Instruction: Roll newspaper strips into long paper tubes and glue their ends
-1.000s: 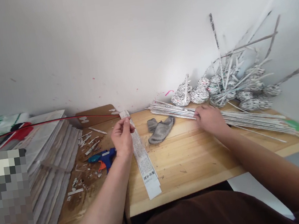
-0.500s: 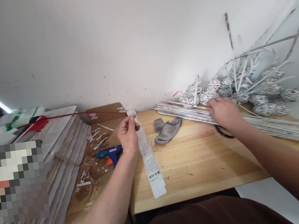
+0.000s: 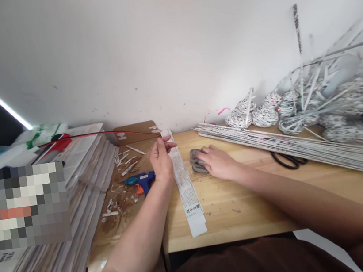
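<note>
My right hand [image 3: 220,162] is closed on a crumpled grey cloth [image 3: 197,163] lying on the wooden table. Part of the cloth is hidden beneath the fingers. My left hand [image 3: 163,158] hovers by the upper part of a newspaper strip stack [image 3: 189,197], its fingers loosely bent and apart, with nothing visible in them. The long strips lie lengthwise from near the wall toward the table's front edge. Just left of my left wrist is a blue glue gun [image 3: 145,181] with an orange trigger.
A bundle of rolled newspaper sticks [image 3: 269,140] runs across the right side, over black-handled scissors [image 3: 288,160]. Behind it stand several woven paper forms [image 3: 239,115] with sticks jutting up. A tall newspaper pile [image 3: 93,201] fills the left; paper scraps [image 3: 128,163] litter the brown board.
My right hand has left the rolled paper sticks, moved left and taken hold of the grey cloth, which is now bunched. My left hand's fingers have loosened. The view has shifted slightly.
</note>
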### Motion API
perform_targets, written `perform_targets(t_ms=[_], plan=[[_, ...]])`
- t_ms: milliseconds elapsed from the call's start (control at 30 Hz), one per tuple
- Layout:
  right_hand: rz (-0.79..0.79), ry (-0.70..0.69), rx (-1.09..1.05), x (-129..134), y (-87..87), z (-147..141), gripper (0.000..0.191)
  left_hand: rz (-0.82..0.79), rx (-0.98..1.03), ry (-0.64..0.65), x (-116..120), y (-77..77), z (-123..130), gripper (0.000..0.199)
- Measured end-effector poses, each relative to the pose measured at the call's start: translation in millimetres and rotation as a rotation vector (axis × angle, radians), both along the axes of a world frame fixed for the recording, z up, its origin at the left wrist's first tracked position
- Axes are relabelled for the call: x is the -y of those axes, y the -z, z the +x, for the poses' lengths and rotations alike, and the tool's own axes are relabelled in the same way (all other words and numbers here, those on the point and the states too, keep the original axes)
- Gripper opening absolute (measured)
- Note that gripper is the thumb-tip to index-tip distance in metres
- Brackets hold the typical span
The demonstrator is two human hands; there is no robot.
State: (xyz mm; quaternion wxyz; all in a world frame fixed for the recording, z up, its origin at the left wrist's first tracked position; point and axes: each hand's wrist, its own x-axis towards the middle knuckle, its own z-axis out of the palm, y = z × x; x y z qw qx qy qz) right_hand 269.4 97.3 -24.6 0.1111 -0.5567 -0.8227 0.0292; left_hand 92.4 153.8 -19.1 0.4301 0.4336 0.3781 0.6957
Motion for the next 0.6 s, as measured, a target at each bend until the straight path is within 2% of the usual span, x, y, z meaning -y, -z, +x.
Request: perform_targets(t_ms=[133,300,367,433,600], plan=[[-0.049,0.147,0.016,-5.9,6.2,-11.5,0.025,0.029,-0.008,-0.01,-4.2,4.2,-0.7,0.026],[-0.031,0.278,-0.045,-23.6,5.8,-14.8,0.058,0.086,-0.165,-0.01,0.2,1.6,-1.9,0.025],[-0.003,0.336,-0.12,-29.4,4.6,-15.1,0.062,0.141,-0.333,0.016,6.3,-2.1,-1.2,0.024],[0.029,0.366,-0.172,-33.9,4.8,-14.5,0.056,0.23,-0.549,0.081,15.2,-5.8,2.5,0.023],[-0.015,0.358,-0.197,-42.6,9.4,-10.2,0.038,0.54,-1.128,0.435,50.1,-10.6,31.4,0.033]])
